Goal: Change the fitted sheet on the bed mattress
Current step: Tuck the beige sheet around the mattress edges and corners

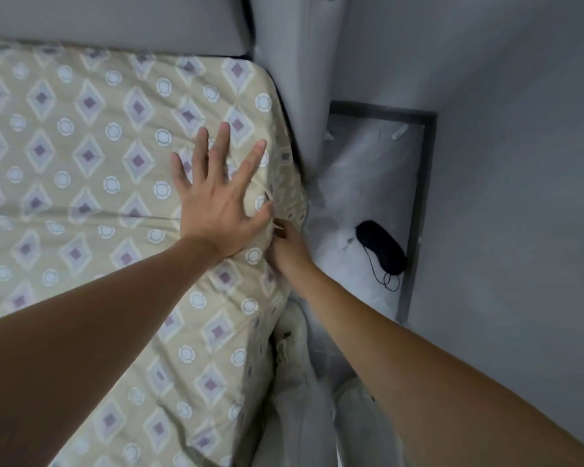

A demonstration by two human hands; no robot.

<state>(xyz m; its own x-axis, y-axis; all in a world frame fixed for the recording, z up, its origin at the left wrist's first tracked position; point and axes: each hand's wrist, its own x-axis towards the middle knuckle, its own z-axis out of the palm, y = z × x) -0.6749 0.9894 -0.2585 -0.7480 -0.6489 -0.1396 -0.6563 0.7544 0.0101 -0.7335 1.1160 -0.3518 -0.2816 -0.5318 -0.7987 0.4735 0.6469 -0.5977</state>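
Beige fitted sheet with diamond-and-circle print (91,183) covers the mattress top, bunched at the right edge near the grey padded headboard (115,21). Left hand (216,193) flat on the sheet by that edge, fingers spread and straight. Right hand (289,246) at the mattress side, fingers tucked into the sheet's folds; grip hidden, cannot tell. Black sleep mask with cord (381,247) lies on the white floor (361,183) beside the bed.

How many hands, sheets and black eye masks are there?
Hands: 2, left hand flat on the sheet, right hand at its edge
Sheet: 1
Eye mask: 1
Total: 4
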